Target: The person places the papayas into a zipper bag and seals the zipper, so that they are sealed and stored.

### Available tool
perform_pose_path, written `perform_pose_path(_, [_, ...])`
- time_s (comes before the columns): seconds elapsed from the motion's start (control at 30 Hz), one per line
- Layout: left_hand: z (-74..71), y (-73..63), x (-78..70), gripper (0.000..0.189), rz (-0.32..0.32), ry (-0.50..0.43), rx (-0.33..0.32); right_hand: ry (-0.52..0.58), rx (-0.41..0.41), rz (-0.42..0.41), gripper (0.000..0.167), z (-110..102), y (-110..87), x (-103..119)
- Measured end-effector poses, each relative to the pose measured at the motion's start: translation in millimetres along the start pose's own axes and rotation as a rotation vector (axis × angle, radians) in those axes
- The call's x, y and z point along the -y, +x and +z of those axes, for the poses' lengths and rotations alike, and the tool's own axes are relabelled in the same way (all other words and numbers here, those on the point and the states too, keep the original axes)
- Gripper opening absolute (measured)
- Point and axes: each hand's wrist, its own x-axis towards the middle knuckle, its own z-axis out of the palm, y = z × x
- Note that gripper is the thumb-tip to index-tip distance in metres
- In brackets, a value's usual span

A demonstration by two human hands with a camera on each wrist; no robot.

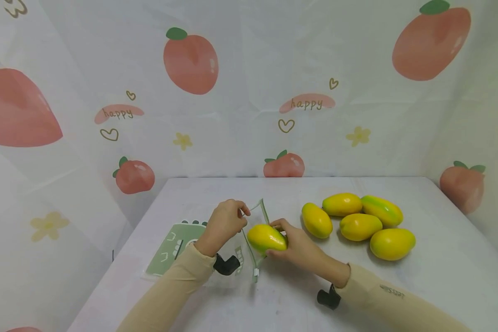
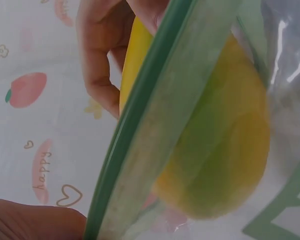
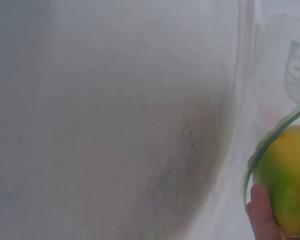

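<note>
My right hand grips a yellow-green mango at the mouth of a clear zip bag with green print. Pinched between the fingers of my left hand is the bag's far rim, and the mouth stands spread. In the left wrist view the mango shows through the clear plastic, partly past the green zip strip. The right wrist view catches the mango at its edge, with a fingertip against it. A white slider sits at the near end of the zip.
Several more mangoes lie grouped on the right side of the white table. Behind the table hangs a white cloth printed with fruit, hearts and flowers. The bag's printed body spreads leftward under my left forearm.
</note>
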Motion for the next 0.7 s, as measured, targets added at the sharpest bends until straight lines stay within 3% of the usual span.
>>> perform_pose_path(0.23, [0.1, 0.5, 0.6, 0.015, 0.011, -0.003, -0.001, 0.053, 0.033, 0.014, 0.05, -0.2, 5.4, -1.9])
perform_pose_path(0.47, [-1.1, 0.2, -0.1, 0.015, 0.008, -0.001, -0.002, 0.116, 0.08, 0.064, 0.052, -0.5, 7.7, -3.1])
perform_pose_path(0.7, [-2.2, -0.9, -0.6, 0.016, 0.007, -0.014, -0.004, 0.158, 0.017, 0.09, 0.044, 1.5, 8.5, -0.5])
